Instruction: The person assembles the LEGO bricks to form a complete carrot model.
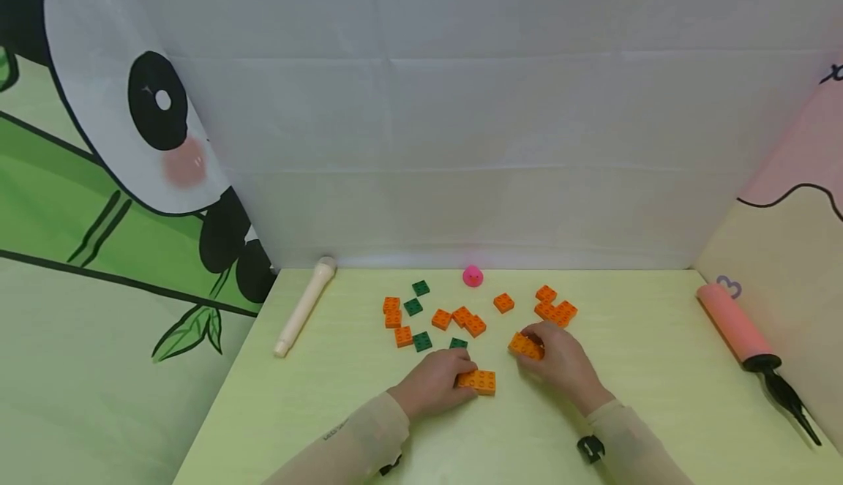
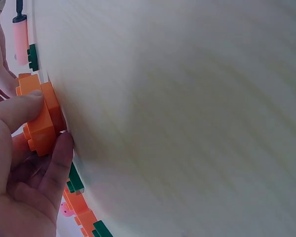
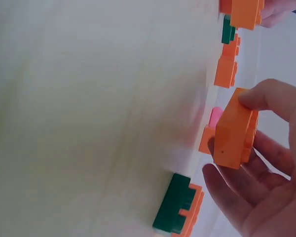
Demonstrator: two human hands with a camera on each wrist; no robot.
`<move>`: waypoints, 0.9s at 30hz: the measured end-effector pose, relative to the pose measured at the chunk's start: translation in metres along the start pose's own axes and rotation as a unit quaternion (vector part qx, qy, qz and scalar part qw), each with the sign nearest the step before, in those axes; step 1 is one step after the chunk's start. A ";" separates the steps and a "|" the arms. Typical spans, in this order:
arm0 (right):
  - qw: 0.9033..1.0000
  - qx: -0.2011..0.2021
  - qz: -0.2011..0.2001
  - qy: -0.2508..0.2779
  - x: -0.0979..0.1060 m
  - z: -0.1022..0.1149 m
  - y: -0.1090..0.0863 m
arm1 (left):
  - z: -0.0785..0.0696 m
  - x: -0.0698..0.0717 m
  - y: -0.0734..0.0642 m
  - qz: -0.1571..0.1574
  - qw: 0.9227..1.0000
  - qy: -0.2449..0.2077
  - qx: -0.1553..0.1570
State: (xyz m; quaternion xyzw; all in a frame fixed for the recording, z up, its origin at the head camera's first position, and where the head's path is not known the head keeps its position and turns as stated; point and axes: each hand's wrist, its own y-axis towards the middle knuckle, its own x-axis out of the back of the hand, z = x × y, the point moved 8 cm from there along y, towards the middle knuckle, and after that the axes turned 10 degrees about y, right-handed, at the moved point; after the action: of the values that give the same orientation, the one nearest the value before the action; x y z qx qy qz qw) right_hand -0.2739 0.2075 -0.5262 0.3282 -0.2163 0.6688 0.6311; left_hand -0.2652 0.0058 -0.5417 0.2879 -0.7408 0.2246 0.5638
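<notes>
My left hand (image 1: 436, 384) pinches orange toy building bricks (image 1: 479, 382) near the middle of the table. In the left wrist view the thumb presses on an upper orange brick (image 2: 35, 116), and another orange piece sits against it on the table side. My right hand (image 1: 565, 362) grips an orange brick (image 1: 525, 347) between thumb and fingers, a little farther back and to the right. The right wrist view shows this brick (image 3: 234, 131) tilted and apart from the others, its studs facing the palm. The two held pieces do not touch.
Loose orange bricks (image 1: 441, 318) and green bricks (image 1: 422, 341) lie beyond the hands, with an orange cluster (image 1: 556, 312) behind the right hand. A pink ball (image 1: 473, 276) sits at the back edge. A pale stick (image 1: 306, 306) lies left, a pink balloon pump (image 1: 737, 328) right.
</notes>
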 end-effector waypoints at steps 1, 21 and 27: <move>1.000 0.004 0.005 0.007 -0.002 0.002 -0.001 | 0.000 0.000 0.000 0.000 1.000 0.000 0.001; 0.987 0.078 0.098 0.100 -0.027 0.037 -0.018 | -0.002 0.002 0.000 -0.015 1.000 0.002 -0.013; 0.983 0.083 0.123 0.113 -0.032 0.040 -0.021 | -0.004 0.005 0.000 -0.019 1.000 0.003 -0.017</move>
State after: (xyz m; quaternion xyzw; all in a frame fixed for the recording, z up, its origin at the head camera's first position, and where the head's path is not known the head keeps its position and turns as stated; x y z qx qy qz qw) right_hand -0.2474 0.1593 -0.5238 0.2730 -0.1262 0.7895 0.5350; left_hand -0.2636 0.0073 -0.5362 0.2916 -0.7374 0.2021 0.5748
